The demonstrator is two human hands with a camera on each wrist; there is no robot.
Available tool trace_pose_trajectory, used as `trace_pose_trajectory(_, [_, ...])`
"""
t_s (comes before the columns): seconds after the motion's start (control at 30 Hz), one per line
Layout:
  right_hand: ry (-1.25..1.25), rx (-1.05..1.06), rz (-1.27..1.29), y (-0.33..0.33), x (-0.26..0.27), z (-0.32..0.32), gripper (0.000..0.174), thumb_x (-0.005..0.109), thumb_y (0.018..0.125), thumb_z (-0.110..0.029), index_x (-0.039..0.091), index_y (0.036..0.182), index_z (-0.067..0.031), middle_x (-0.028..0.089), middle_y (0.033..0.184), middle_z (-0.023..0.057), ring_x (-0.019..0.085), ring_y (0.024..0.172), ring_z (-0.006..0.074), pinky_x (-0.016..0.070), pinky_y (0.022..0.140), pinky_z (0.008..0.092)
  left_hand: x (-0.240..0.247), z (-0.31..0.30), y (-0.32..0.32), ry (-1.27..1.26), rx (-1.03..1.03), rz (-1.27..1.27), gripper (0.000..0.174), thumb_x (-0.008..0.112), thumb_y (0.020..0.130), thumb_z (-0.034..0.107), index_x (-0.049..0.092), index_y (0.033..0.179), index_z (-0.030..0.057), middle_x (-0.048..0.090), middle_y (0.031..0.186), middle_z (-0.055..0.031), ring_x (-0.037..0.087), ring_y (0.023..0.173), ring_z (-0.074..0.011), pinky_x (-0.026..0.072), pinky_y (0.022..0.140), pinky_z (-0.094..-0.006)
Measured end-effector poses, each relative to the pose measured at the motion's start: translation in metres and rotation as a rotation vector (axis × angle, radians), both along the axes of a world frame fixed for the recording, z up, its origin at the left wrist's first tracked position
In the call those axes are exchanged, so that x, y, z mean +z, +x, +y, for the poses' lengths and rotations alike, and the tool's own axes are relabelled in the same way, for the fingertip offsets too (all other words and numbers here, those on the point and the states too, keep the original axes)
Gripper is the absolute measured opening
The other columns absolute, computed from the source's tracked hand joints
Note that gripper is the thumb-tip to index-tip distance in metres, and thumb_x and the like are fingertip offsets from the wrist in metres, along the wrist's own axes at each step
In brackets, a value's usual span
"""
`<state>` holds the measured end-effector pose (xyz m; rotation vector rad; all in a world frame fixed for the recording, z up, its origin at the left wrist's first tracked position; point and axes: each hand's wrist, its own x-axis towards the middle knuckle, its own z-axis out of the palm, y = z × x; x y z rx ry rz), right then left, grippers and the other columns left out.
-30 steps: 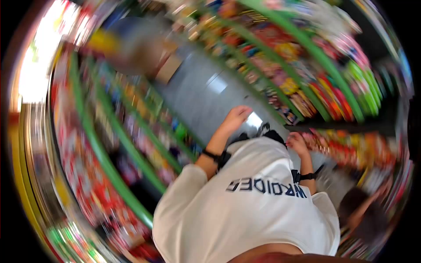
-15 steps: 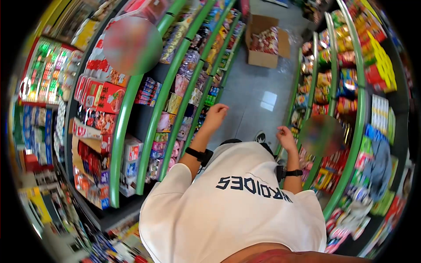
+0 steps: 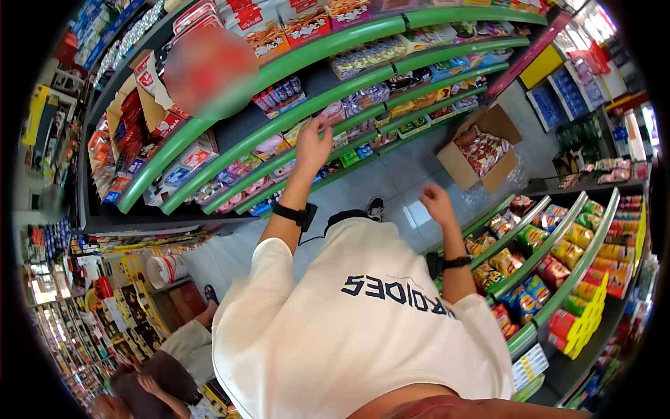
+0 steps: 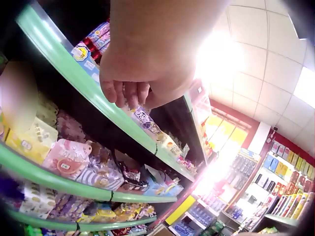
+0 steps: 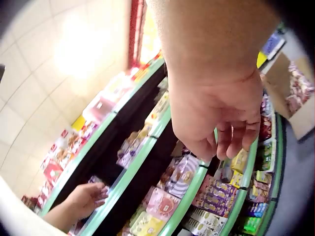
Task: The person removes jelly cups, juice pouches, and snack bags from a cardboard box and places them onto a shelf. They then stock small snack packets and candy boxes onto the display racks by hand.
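Observation:
My left hand [image 3: 314,145] is held out toward the green-edged snack shelves, its fingers loosely bent with nothing in them. It overlaps the middle tiers in the head view, close to a pink packet [image 3: 333,112]. Seen from the left wrist, the fingers hang in front of a green shelf edge [image 4: 88,93]. My right hand [image 3: 437,204] hovers over the aisle, left of the chip shelves, and also holds nothing. In the right wrist view its fingers [image 5: 224,140] droop loosely, with a striped round packet [image 5: 184,174] on the shelf behind.
An open cardboard box [image 3: 457,162] of red and white packets stands on the aisle floor [image 3: 401,181]. Chip bags [image 3: 534,237] fill the shelves at right. Another person [image 3: 157,377] is at the lower left. Red snack boxes [image 3: 307,28] line the top shelf.
The view has swung left, so the snack shelves now run across the front and the box sits at right. My left hand has come up nearer the shelves. Both hands stay without anything held.

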<state>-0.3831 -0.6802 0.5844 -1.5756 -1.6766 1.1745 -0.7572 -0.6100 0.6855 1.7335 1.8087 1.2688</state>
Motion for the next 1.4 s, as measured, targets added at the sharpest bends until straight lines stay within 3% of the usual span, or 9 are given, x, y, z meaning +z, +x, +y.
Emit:
trace_pose_trajectory(0.13, [0.169, 0.308, -0.077, -0.029, 0.058, 0.113, 0.03, 0.065, 0.081, -0.015, 0.066, 0.106, 0.0023, 0.067, 0.088, 0.017, 0.065, 0.079, 0.0282, 0.0528, 0.074, 0.0378, 0.018, 0.051, 0.02, 0.311, -0.051, 0.205, 0.025, 0.064, 0.085, 0.011, 0.066, 0.108, 0.0014, 0.065, 0.109, -0.0162, 0.059, 0.107, -0.036, 0.0473, 0.09, -0.0455])
trace_pose_trajectory(0.37, [0.524, 0.269, -0.164, -0.081, 0.145, 0.296, 0.033, 0.066, 0.083, -0.013, 0.066, 0.113, 0.0006, 0.067, 0.102, 0.0203, 0.065, 0.098, 0.0343, 0.0514, 0.085, 0.0415, 0.035, 0.122, 0.046, 0.188, 0.132, 0.452, 0.025, 0.066, 0.084, 0.014, 0.069, 0.107, 0.0049, 0.065, 0.108, -0.0122, 0.06, 0.101, -0.0342, 0.0495, 0.085, -0.0463])
trace_pose_trajectory(0.43, [0.879, 0.242, -0.255, -0.088, 0.145, 0.332, 0.032, 0.063, 0.083, -0.013, 0.064, 0.111, 0.0029, 0.064, 0.109, 0.0271, 0.064, 0.091, 0.0429, 0.0529, 0.079, 0.0479, 0.03, 0.125, 0.049, 0.136, 0.173, 0.506, 0.022, 0.067, 0.083, 0.014, 0.07, 0.104, 0.0083, 0.065, 0.101, -0.0093, 0.061, 0.096, -0.0319, 0.0508, 0.081, -0.0453])
trace_pose_trajectory(0.63, [0.728, 0.328, -0.276, -0.096, 0.133, 0.357, 0.037, 0.065, 0.082, -0.013, 0.064, 0.116, 0.0025, 0.063, 0.11, 0.0311, 0.063, 0.092, 0.0479, 0.053, 0.078, 0.052, 0.025, 0.135, 0.048, 0.146, 0.289, 0.546, 0.013, 0.066, 0.084, 0.012, 0.069, 0.096, 0.0102, 0.065, 0.094, -0.0078, 0.063, 0.089, -0.0324, 0.0523, 0.075, -0.0434])
trace_pose_trajectory(0.8, [0.367, 0.35, -0.23, -0.092, 0.116, 0.355, 0.062, 0.063, 0.085, -0.015, 0.042, 0.137, 0.0118, 0.063, 0.105, 0.0338, 0.065, 0.094, 0.0437, 0.0534, 0.075, 0.0509, 0.027, 0.138, 0.043, 0.093, 0.268, 0.534, 0.008, 0.065, 0.085, 0.011, 0.065, 0.093, 0.0088, 0.064, 0.094, -0.0103, 0.064, 0.086, -0.0349, 0.0529, 0.073, -0.0443])
trace_pose_trajectory(0.9, [0.223, 0.369, -0.195, -0.095, 0.131, 0.347, 0.061, 0.063, 0.085, -0.017, 0.044, 0.137, 0.0089, 0.066, 0.098, 0.0326, 0.067, 0.093, 0.0417, 0.053, 0.073, 0.0499, 0.027, 0.132, 0.04, -0.005, 0.25, 0.518, 0.008, 0.064, 0.085, 0.011, 0.064, 0.093, 0.0084, 0.064, 0.095, -0.0114, 0.064, 0.086, -0.0361, 0.0529, 0.072, -0.0456])
trace_pose_trajectory(1.07, [0.297, 0.465, -0.025, -0.11, 0.14, 0.353, 0.039, 0.064, 0.088, -0.026, 0.059, 0.118, -0.0011, 0.071, 0.094, 0.02, 0.066, 0.087, 0.043, 0.0511, 0.078, 0.0481, 0.034, 0.112, 0.026, -0.005, 0.306, 0.516, 0.007, 0.062, 0.086, 0.011, 0.063, 0.093, 0.0099, 0.065, 0.096, -0.0102, 0.064, 0.085, -0.037, 0.0529, 0.069, -0.0465])
trace_pose_trajectory(1.2, [0.301, 0.525, -0.196, -0.134, 0.134, 0.379, 0.039, 0.06, 0.092, -0.031, 0.06, 0.114, 0.0007, 0.069, 0.096, 0.0235, 0.065, 0.094, 0.0429, 0.05, 0.082, 0.0484, 0.036, 0.1, 0.009, -0.01, 0.303, 0.516, 0.011, 0.063, 0.082, 0.01, 0.063, 0.093, 0.0093, 0.064, 0.093, -0.0116, 0.065, 0.082, -0.0361, 0.053, 0.066, -0.0468])
trace_pose_trajectory(1.4, [0.392, 0.471, 0.049, -0.182, 0.084, 0.406, 0.036, 0.049, 0.101, -0.03, 0.063, 0.111, 0.0016, 0.065, 0.11, 0.0264, 0.059, 0.104, 0.0448, 0.0453, 0.09, 0.0501, 0.038, 0.078, -0.005, -0.069, 0.379, 0.561, 0.017, 0.062, 0.081, 0.013, 0.06, 0.097, 0.0089, 0.063, 0.094, -0.0123, 0.065, 0.077, -0.0366, 0.053, 0.063, -0.049])
